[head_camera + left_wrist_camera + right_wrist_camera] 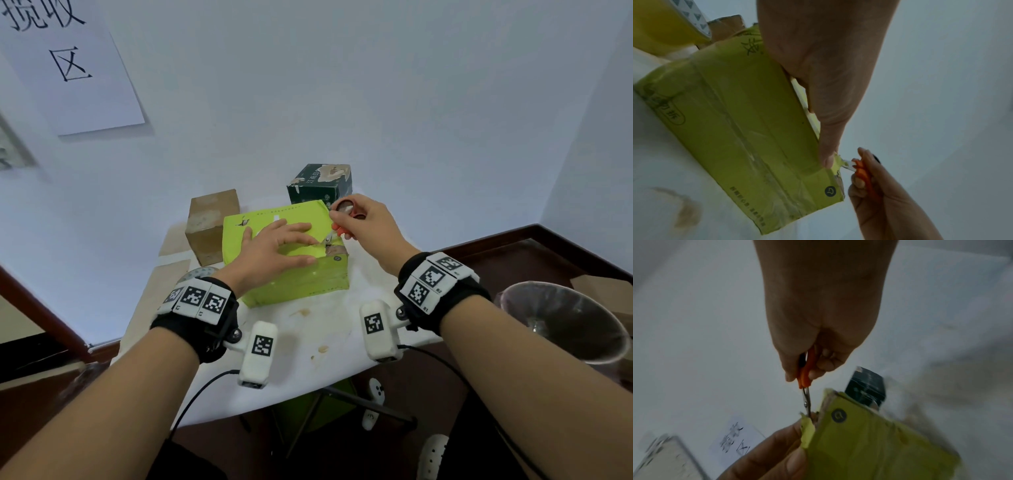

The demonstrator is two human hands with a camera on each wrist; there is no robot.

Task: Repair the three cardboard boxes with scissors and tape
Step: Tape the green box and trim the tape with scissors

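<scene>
Left hand (pixel 274 250) flat, fingers straight, pressing green box (pixel 301 281); right hand (pixel 366 222) gripping scissors (pixel 334 234) (orange handles) at box corner.

**White tabletop with three boxes**

A stained white tabletop (pixel 308 329) carries a lime-green box (pixel 301 281) at centre, a brown cardboard box (pixel 210 226) just left, a dark green box (pixel 320 185) behind, and a tape roll (pixel 200 273).

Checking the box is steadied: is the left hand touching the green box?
Touching. Head view shows the left hand pressed flat on the green box top.
</scene>
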